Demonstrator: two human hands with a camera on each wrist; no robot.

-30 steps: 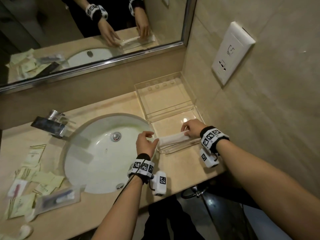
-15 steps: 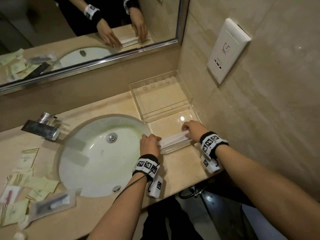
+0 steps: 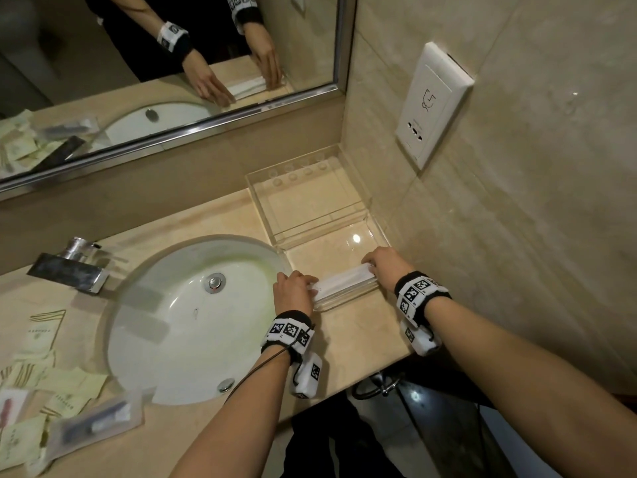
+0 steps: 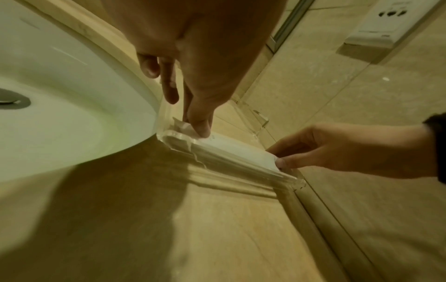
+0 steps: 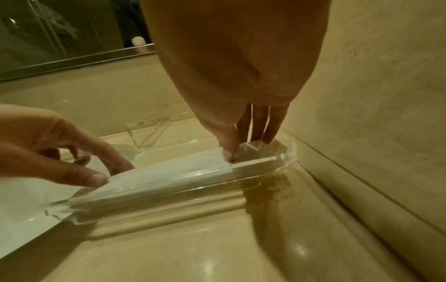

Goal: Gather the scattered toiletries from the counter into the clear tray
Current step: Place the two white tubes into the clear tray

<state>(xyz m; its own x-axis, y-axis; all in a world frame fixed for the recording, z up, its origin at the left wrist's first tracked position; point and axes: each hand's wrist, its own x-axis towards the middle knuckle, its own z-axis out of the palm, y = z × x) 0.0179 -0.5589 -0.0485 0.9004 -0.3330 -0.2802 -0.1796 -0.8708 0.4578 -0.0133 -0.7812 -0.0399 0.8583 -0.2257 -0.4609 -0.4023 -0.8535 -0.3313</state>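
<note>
A long white packet [image 3: 341,282] lies along the inside of the front wall of the clear tray [image 3: 331,250], which stands on the counter right of the sink. My left hand [image 3: 312,284] pinches the packet's left end between thumb and finger [image 4: 198,127]. My right hand [image 3: 370,267] holds its right end, thumb on top and fingers behind [image 5: 231,150]. The packet [image 5: 173,171] rests low against the tray's clear wall [image 5: 253,166]. Several pale yellow sachets [image 3: 44,336] and a clear pouch [image 3: 93,422] with a dark item inside lie scattered left of the sink.
The white sink basin [image 3: 179,326] sits between the tray and the scattered items, with a metal faucet [image 3: 69,270] at its back left. The tray's back half [image 3: 310,198] fills the wall corner under a white wall socket [image 3: 431,105]. A mirror [image 3: 172,63] runs behind the counter.
My left hand has closed over the packet's left end. Both hands have pressed the packet down against the tray's front wall. The head view has shifted slightly.
</note>
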